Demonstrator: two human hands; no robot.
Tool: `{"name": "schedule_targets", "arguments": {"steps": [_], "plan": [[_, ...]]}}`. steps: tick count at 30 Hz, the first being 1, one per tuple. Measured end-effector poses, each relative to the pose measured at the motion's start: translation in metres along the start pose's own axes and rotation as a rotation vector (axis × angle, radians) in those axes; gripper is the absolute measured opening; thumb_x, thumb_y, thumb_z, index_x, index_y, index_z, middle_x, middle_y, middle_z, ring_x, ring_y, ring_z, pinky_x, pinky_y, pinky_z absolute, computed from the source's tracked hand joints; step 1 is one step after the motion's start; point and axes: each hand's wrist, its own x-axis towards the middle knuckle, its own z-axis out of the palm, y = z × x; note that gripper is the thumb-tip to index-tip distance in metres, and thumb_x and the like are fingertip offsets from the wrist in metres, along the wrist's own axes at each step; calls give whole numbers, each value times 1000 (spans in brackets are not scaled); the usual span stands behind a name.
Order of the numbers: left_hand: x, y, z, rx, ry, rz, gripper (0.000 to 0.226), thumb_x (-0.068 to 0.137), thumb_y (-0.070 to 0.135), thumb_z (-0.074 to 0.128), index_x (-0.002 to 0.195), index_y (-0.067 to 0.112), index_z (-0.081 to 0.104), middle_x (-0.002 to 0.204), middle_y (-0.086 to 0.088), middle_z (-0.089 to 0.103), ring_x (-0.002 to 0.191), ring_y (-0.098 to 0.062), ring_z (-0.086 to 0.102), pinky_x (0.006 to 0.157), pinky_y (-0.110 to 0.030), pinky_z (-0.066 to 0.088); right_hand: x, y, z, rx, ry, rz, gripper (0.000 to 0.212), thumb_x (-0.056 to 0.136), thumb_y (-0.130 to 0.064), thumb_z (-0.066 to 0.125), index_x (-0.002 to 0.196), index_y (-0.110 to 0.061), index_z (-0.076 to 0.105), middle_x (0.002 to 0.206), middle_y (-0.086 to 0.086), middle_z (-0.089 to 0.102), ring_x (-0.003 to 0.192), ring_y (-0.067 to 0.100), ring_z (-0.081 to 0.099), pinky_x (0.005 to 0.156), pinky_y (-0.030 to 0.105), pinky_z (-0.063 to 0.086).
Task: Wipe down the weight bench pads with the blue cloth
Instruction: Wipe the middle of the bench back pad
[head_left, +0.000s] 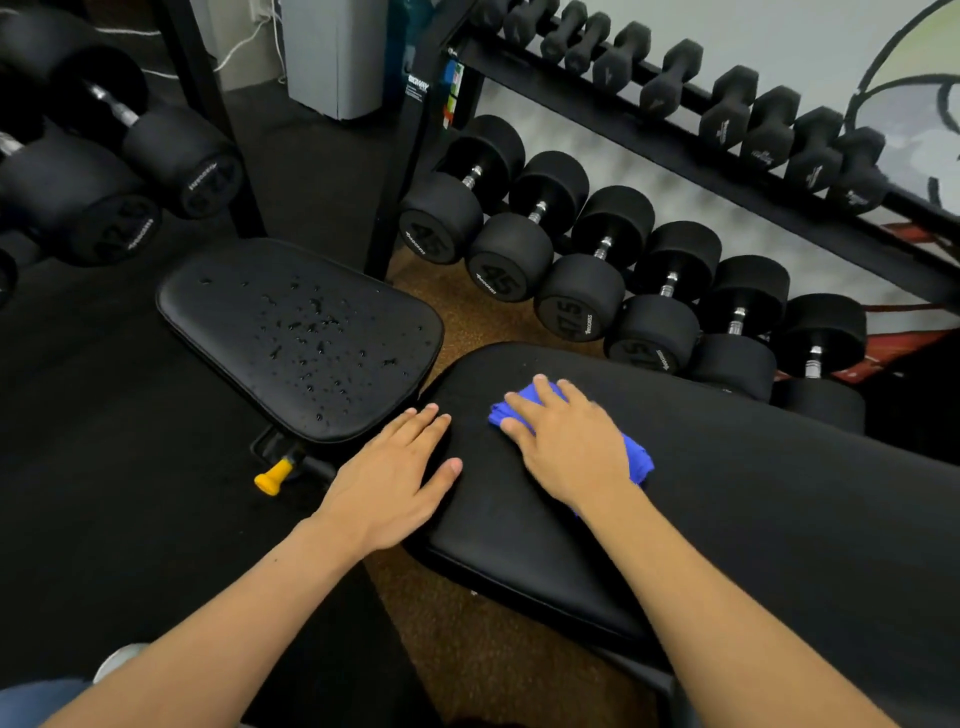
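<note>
The weight bench has two black pads. The seat pad (291, 332) at centre left is dotted with water droplets. The long back pad (753, 493) runs from the centre to the right. My right hand (566, 441) lies flat with straight fingers on the blue cloth (636, 457), pressing it onto the near end of the back pad. Most of the cloth is hidden under the hand. My left hand (395, 478) rests open on the left corner of the same pad, fingers spread.
A rack of black dumbbells (587, 260) stands right behind the bench, with smaller dumbbells (727, 109) on its upper shelf. More dumbbells (104, 171) sit at the far left. A yellow adjustment knob (272, 478) sticks out below the seat pad. Black mat and brown floor surround the bench.
</note>
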Motion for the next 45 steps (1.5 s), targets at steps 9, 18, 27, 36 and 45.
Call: {"name": "schedule_targets", "arguments": {"steps": [9, 18, 27, 36, 45], "plan": [[0, 3, 3, -51, -70, -8, 69, 103, 61, 27, 162, 28, 15, 170, 10, 7, 155, -7, -2, 121, -21, -3, 20, 64, 0, -15, 34, 112, 54, 103, -60, 24, 152, -42, 38, 164, -2, 28, 150, 26, 26, 115, 41, 32], [23, 3, -10, -31, -67, -20, 71, 102, 62, 35, 162, 29, 18, 169, 8, 12, 156, -11, 7, 120, -23, 5, -7, 24, 1, 47, -22, -133, 54, 102, -64, 25, 151, -46, 37, 165, -9, 24, 151, 20, 24, 119, 38, 29], [33, 6, 2, -18, -82, -29, 72, 102, 63, 32, 162, 25, 20, 169, 8, 13, 156, -10, 6, 125, -28, 9, 81, 62, 2, 19, 51, 114, 51, 104, -57, 26, 149, -39, 43, 156, 0, 40, 144, 26, 34, 110, 43, 37], [36, -3, -10, -46, -111, -5, 75, 99, 66, 38, 162, 31, 16, 168, 12, 13, 154, -7, 11, 123, -29, 16, 42, 55, -3, 62, -26, -65, 52, 102, -63, 26, 150, -47, 38, 165, -10, 24, 151, 19, 23, 114, 39, 31], [35, -1, -9, -42, -91, 6, 72, 101, 63, 38, 161, 27, 22, 168, 11, 14, 155, -7, 9, 119, -20, 7, 75, 13, 4, 13, -3, -97, 51, 104, -58, 25, 151, -42, 38, 165, -3, 26, 149, 24, 25, 114, 42, 32]]}}
